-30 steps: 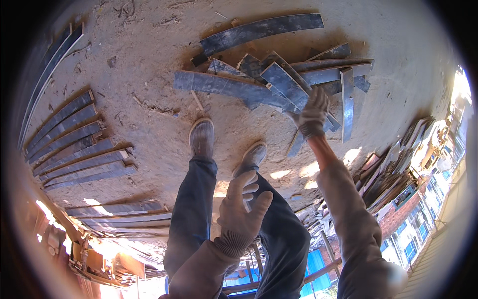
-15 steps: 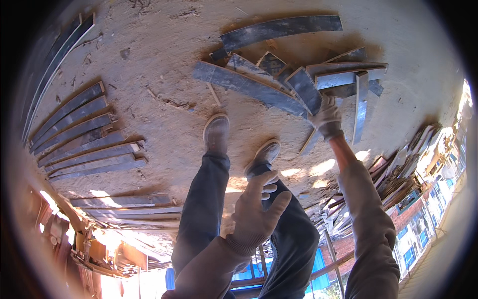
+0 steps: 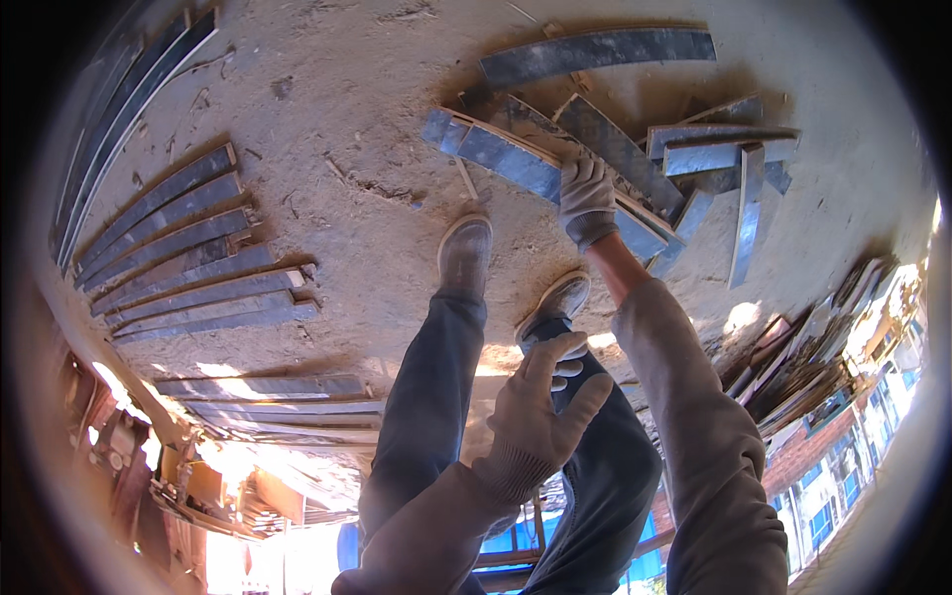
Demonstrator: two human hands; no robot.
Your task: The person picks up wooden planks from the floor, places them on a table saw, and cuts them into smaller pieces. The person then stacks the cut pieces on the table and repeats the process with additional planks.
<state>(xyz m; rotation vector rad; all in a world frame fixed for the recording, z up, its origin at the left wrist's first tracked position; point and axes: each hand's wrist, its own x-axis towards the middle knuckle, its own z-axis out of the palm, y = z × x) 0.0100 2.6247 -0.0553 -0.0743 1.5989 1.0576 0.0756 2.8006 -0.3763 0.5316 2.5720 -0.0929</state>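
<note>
My right hand [image 3: 588, 193], in a pale knit glove, is closed around the middle of a long, dark-faced wooden board [image 3: 496, 151]. That board lies slanted along the near side of a loose heap, its edge turned up under my fingers. Just behind it, another dark board [image 3: 620, 149] rests at an angle. My left hand [image 3: 540, 402], also gloved, hovers over my right knee with its fingers apart and nothing in them.
A long curved board [image 3: 600, 55] lies beyond the heap, and a narrow board [image 3: 749, 213] sits to its right. Rows of boards [image 3: 183, 243] line the left side. Scrap wood [image 3: 808, 357] is piled at right. My shoes [image 3: 464, 253] stand just short of the heap.
My right hand has moved left from the end of a shorter board to the middle of the long one and closed on it. The left hand stays raised. The view has shifted slightly.
</note>
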